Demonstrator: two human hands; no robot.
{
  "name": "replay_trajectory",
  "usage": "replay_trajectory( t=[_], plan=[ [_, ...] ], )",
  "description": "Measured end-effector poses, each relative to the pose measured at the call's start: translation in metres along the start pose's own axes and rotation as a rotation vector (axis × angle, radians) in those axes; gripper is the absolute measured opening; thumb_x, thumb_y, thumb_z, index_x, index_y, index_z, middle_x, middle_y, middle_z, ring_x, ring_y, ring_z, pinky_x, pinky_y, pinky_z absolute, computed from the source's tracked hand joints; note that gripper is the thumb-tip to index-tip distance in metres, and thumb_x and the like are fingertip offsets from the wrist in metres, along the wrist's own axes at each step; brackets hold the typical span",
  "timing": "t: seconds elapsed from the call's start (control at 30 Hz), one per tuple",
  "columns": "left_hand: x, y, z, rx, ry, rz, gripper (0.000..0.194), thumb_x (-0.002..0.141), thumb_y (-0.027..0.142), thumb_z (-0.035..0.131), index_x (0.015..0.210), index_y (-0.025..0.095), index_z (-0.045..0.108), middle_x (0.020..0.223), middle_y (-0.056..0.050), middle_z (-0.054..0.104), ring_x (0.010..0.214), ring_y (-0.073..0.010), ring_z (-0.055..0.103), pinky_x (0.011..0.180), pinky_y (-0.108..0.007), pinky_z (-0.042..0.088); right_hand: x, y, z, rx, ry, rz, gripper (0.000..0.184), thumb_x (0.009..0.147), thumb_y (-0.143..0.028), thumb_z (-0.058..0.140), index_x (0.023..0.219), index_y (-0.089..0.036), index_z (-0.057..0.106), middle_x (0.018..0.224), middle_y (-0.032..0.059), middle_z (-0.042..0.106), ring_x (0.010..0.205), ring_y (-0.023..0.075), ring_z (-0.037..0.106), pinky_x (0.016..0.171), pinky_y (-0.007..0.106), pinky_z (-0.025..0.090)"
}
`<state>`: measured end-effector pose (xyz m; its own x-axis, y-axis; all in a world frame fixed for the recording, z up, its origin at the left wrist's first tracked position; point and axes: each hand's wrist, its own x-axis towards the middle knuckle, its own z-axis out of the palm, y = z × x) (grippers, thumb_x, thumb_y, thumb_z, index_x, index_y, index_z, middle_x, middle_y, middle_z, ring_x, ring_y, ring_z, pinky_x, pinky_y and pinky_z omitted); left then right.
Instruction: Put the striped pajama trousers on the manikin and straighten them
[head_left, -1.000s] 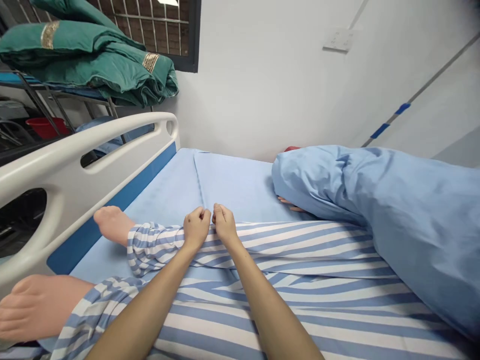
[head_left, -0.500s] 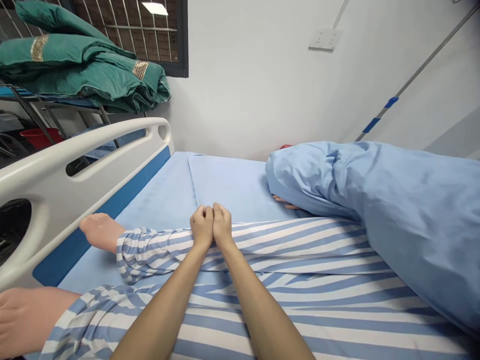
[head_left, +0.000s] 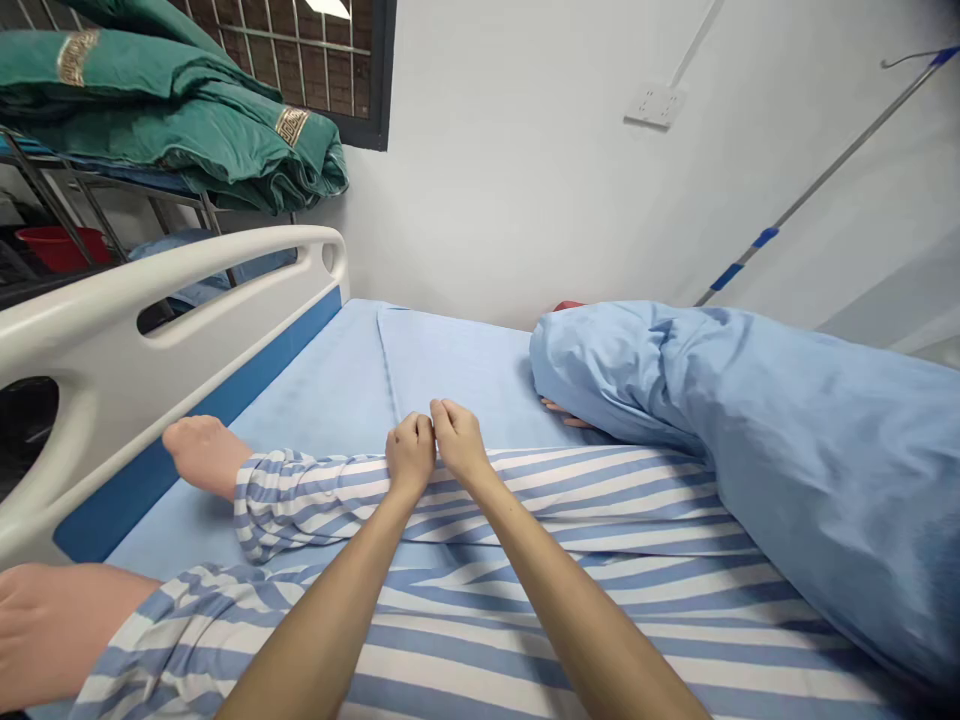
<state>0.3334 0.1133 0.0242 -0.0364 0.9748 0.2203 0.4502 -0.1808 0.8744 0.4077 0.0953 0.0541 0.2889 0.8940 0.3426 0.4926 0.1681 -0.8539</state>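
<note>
Two legs in blue-and-white striped trousers (head_left: 592, 490) lie along the bed, their bare feet (head_left: 206, 455) toward the footboard. Over the shin of the farther leg, my left hand (head_left: 410, 450) is closed in a fist, knuckles up. Just right of it, with a narrow gap between them, my right hand (head_left: 459, 438) is also closed, thumb side toward the left. The undersides of both hands are out of sight, so I cannot tell whether they pinch anything.
A blue quilt (head_left: 810, 430) is folded back at the right, with fingertips (head_left: 566, 413) showing under its edge. The white footboard (head_left: 97, 320) stands left. Green bedding (head_left: 195, 130) is piled behind it. A pole (head_left: 832, 160) leans along the wall at the right.
My hands, pressed together before, have come slightly apart. The right hand has shifted right and its forearm slants more. The camera view has tilted a little.
</note>
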Motion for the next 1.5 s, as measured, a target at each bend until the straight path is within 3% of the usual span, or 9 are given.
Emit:
replay_trajectory(
  t=[0.43, 0.57, 0.7, 0.77, 0.87, 1.0, 1.2, 1.37, 1.5],
  plan=[
    [-0.002, 0.001, 0.006, 0.106, -0.057, 0.094, 0.03, 0.075, 0.03, 0.041, 0.048, 0.018, 0.032, 0.046, 0.006, 0.031, 0.05, -0.0084, 0.031, 0.052, -0.023, 0.022, -0.008, 0.039, -0.008, 0.197, 0.065, 0.104, 0.038, 0.083, -0.043, 0.038, 0.052, -0.021, 0.036, 0.046, -0.0048, 0.037, 0.048, 0.0099, 0.035, 0.05, 0.024, 0.03],
    [-0.003, 0.02, 0.006, 0.023, -0.101, 0.126, 0.031, 0.073, 0.029, 0.043, 0.046, 0.018, 0.03, 0.045, 0.006, 0.027, 0.047, -0.0074, 0.028, 0.05, -0.023, 0.021, -0.006, 0.038, -0.013, 0.38, 0.089, 0.129, 0.037, 0.081, -0.044, 0.041, 0.054, -0.02, 0.034, 0.047, -0.0066, 0.032, 0.047, 0.0084, 0.03, 0.047, 0.023, 0.028],
    [-0.004, 0.05, 0.016, -0.282, -0.187, 0.087, 0.032, 0.072, 0.03, 0.043, 0.047, 0.02, 0.025, 0.045, 0.007, 0.024, 0.046, -0.0068, 0.026, 0.047, -0.021, 0.023, -0.003, 0.036, -0.016, 0.568, 0.131, 0.194, 0.033, 0.077, -0.042, 0.045, 0.055, -0.02, 0.035, 0.05, -0.0066, 0.031, 0.047, 0.008, 0.029, 0.045, 0.023, 0.026],
    [-0.007, 0.055, 0.025, -0.358, -0.133, 0.007, 0.03, 0.073, 0.029, 0.042, 0.048, 0.02, 0.026, 0.045, 0.007, 0.026, 0.046, -0.007, 0.028, 0.047, -0.021, 0.024, -0.002, 0.037, -0.018, 0.658, 0.144, 0.258, 0.033, 0.076, -0.043, 0.045, 0.055, -0.021, 0.034, 0.047, -0.0073, 0.029, 0.045, 0.0079, 0.027, 0.043, 0.023, 0.024],
    [-0.014, 0.047, 0.039, -0.219, -0.02, -0.019, 0.03, 0.074, 0.028, 0.041, 0.047, 0.019, 0.032, 0.044, 0.006, 0.033, 0.047, -0.0079, 0.032, 0.049, -0.023, 0.024, -0.001, 0.041, -0.021, 0.731, 0.188, 0.319, 0.035, 0.074, -0.045, 0.047, 0.054, -0.021, 0.031, 0.046, -0.0085, 0.025, 0.042, 0.0075, 0.024, 0.041, 0.023, 0.023],
    [-0.021, 0.032, 0.045, -0.06, -0.011, 0.063, 0.032, 0.079, 0.032, 0.039, 0.05, 0.019, 0.035, 0.046, 0.006, 0.036, 0.049, -0.0089, 0.033, 0.052, -0.024, 0.022, 0.0, 0.048, -0.02, 0.659, 0.242, 0.278, 0.034, 0.073, -0.044, 0.049, 0.054, -0.021, 0.033, 0.05, -0.0077, 0.029, 0.046, 0.0079, 0.029, 0.045, 0.022, 0.029],
    [-0.02, 0.03, 0.042, -0.006, -0.033, 0.071, 0.032, 0.082, 0.033, 0.037, 0.053, 0.019, 0.036, 0.049, 0.004, 0.041, 0.051, -0.0099, 0.036, 0.053, -0.024, 0.021, 0.003, 0.043, -0.022, 0.517, 0.201, 0.281, 0.032, 0.074, -0.044, 0.044, 0.054, -0.022, 0.033, 0.049, -0.0072, 0.03, 0.047, 0.009, 0.03, 0.047, 0.023, 0.029],
    [-0.021, 0.03, 0.042, 0.049, -0.058, 0.084, 0.031, 0.082, 0.03, 0.034, 0.053, 0.019, 0.035, 0.048, 0.004, 0.04, 0.05, -0.0101, 0.033, 0.053, -0.024, 0.019, 0.008, 0.022, -0.055, 0.014, 0.019, 0.05, 0.036, 0.079, -0.04, 0.04, 0.049, -0.02, 0.035, 0.046, -0.0055, 0.034, 0.049, 0.0096, 0.032, 0.05, 0.024, 0.025],
    [-0.023, 0.033, 0.044, 0.139, -0.058, 0.075, 0.031, 0.079, 0.03, 0.038, 0.05, 0.019, 0.033, 0.047, 0.004, 0.038, 0.049, -0.0101, 0.03, 0.052, -0.025, 0.017, 0.002, 0.029, -0.08, -0.063, 0.023, 0.008, 0.039, 0.084, -0.041, 0.036, 0.051, -0.02, 0.036, 0.044, -0.0051, 0.037, 0.048, 0.0098, 0.035, 0.051, 0.024, 0.026]
  ],
)
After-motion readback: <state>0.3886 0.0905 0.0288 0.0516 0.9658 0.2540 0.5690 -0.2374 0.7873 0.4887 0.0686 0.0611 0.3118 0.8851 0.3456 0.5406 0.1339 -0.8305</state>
